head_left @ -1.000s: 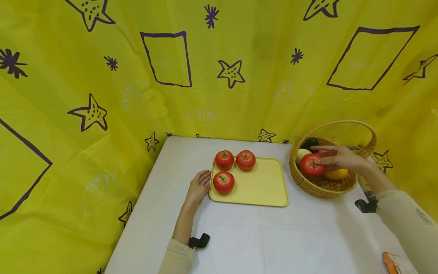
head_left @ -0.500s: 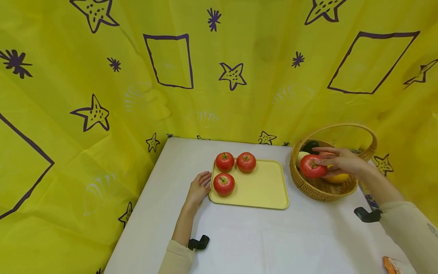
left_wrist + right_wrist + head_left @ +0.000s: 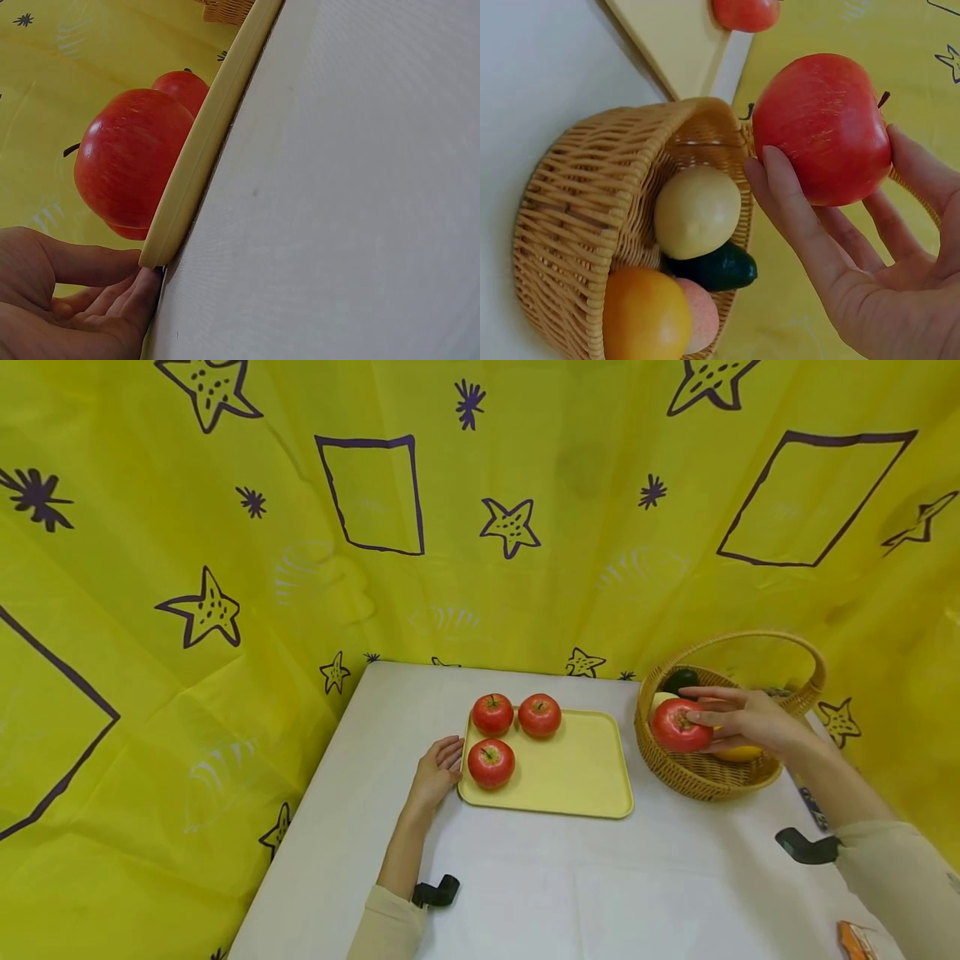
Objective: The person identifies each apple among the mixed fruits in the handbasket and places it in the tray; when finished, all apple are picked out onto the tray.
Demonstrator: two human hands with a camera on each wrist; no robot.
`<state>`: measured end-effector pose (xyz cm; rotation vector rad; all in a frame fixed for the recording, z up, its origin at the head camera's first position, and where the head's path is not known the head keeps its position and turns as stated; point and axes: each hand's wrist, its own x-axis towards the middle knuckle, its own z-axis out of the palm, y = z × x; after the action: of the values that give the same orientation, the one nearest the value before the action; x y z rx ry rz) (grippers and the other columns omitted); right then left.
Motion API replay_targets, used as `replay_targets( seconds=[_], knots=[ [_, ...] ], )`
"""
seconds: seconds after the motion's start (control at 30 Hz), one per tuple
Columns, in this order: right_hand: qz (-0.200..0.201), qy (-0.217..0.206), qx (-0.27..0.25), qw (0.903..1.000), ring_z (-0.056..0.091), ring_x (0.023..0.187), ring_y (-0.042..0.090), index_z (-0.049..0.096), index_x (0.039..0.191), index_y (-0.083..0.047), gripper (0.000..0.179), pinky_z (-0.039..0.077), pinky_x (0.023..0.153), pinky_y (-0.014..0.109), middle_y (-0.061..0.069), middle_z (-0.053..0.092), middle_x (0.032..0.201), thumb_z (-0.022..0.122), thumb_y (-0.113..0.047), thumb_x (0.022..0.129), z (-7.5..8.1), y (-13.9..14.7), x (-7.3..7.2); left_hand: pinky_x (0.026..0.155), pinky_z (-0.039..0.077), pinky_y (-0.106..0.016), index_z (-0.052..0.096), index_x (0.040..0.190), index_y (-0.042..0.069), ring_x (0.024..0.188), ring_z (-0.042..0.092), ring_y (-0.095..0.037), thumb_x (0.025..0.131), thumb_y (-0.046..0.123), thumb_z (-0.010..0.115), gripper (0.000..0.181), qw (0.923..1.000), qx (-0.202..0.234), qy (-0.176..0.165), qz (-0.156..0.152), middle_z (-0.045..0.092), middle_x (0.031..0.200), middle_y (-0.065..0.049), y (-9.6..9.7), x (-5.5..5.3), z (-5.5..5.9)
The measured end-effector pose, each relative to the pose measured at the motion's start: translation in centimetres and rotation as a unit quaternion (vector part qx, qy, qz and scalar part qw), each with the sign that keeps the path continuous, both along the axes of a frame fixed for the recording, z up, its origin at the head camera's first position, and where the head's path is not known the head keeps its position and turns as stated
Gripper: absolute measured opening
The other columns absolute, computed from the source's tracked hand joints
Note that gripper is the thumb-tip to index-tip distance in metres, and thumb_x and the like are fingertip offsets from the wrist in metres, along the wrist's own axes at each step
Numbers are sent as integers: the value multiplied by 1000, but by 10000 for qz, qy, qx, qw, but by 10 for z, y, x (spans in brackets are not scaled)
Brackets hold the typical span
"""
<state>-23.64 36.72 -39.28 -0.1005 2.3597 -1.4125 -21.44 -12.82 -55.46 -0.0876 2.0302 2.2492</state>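
Observation:
My right hand [image 3: 738, 718] holds a red apple [image 3: 821, 127] between thumb and fingers, its stem toward the thumb in the right wrist view. Beneath the hand is a wicker basket [image 3: 693, 785] with other fruit in it. On the left part of a pale yellow tray [image 3: 573, 768] sit three red apples: one at the back left [image 3: 492, 715], one to its right [image 3: 539, 716] and one in front [image 3: 491, 764]. My left hand [image 3: 435, 772] touches the tray's left edge, its fingers loosely extended. In the left wrist view, the thumb [image 3: 101, 265] meets the rim.
The basket contains a pale yellow round fruit [image 3: 697, 212], a dark green vegetable [image 3: 718, 268], an orange-yellow fruit [image 3: 645, 315] and a pinkish fruit [image 3: 699, 315]. Its handle [image 3: 750, 635] arches over it. An orange-and-white packet [image 3: 857, 939] lies near the front right. A yellow patterned curtain [image 3: 450, 593] hangs behind the white table [image 3: 525, 885].
The right hand has brought the apple slightly up and to the left over the basket. The left hand and the tray keep their place; the head view has tilted slightly.

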Motion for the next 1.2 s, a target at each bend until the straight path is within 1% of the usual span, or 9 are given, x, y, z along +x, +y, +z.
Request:
replay_targets(
  seconds=[0.17, 0.23, 0.33, 0.5, 0.57, 0.77, 0.97, 1.1, 1.2],
  knots=[
    [23, 100, -249, 9996, 69, 107, 23, 41, 159, -7, 68, 64, 90, 47, 34, 43, 152, 70, -26, 101, 2, -8, 7, 120, 41, -46, 41, 153, -5, 147, 44, -36, 83, -27, 49, 74, 9999, -91, -23, 42, 47, 156, -25, -1, -1, 0],
    [60, 196, -243, 9995, 69, 105, 21, 42, 158, -6, 66, 64, 89, 47, 30, 47, 149, 69, -26, 101, 2, -12, 8, 120, 41, -46, 41, 153, -4, 147, 44, -36, 83, -27, 49, 74, 9999, -90, -34, 63, 47, 156, -25, -2, -1, 0],
    [106, 254, -350, 9990, 70, 104, 21, 42, 157, -4, 64, 64, 88, 47, 27, 46, 148, 69, -23, 102, 2, -18, 10, 120, 40, -47, 41, 153, -5, 147, 43, -37, 84, -28, 49, 73, 10000, -66, -7, 59, 46, 157, -26, -2, -1, 1],
    [161, 365, -524, 9978, 71, 101, 20, 47, 155, -6, 58, 66, 83, 46, 30, 42, 147, 67, -20, 102, 0, -26, 13, 121, 39, -49, 39, 154, -6, 148, 42, -38, 84, -27, 49, 73, 10000, -54, 17, 21, 45, 157, -27, -1, 0, 1],
    [165, 370, -616, 9973, 72, 99, 22, 48, 155, -6, 56, 65, 82, 47, 31, 45, 144, 67, -17, 103, -1, -29, 14, 121, 38, -48, 39, 154, -6, 148, 42, -38, 84, -28, 49, 74, 10000, -45, -9, 7, 45, 157, -27, -1, 0, 0],
    [221, 369, -834, 9956, 74, 98, 24, 44, 154, 4, 59, 64, 81, 51, 24, 54, 136, 66, -14, 103, 0, -42, 16, 121, 39, -47, 41, 153, -5, 148, 43, -38, 83, -28, 49, 75, 10000, -51, -37, 38, 46, 157, -26, -1, 0, -1],
    [121, 321, -973, 9947, 77, 98, 24, 43, 155, 5, 62, 64, 84, 51, 31, 55, 141, 67, -18, 103, 4, -58, 16, 121, 40, -45, 41, 153, -4, 147, 44, -36, 83, -27, 50, 75, 9999, -94, -31, 41, 47, 156, -24, -1, -2, 0],
    [144, 191, -1137, 9932, 75, 102, 22, 42, 156, 2, 64, 63, 87, 51, 30, 52, 144, 68, -19, 102, 3, -66, 15, 120, 41, -44, 41, 153, -4, 147, 45, -35, 83, -27, 51, 75, 9999, -149, -33, 42, 48, 156, -23, -1, -3, 0],
    [149, 135, -1120, 9935, 74, 103, 21, 42, 157, 0, 65, 62, 88, 52, 31, 49, 147, 69, -20, 102, 2, -73, 15, 120, 41, -46, 41, 154, -5, 147, 44, -36, 83, -27, 51, 75, 9999, -157, -15, 11, 47, 156, -24, -1, -3, -1]
  ],
)
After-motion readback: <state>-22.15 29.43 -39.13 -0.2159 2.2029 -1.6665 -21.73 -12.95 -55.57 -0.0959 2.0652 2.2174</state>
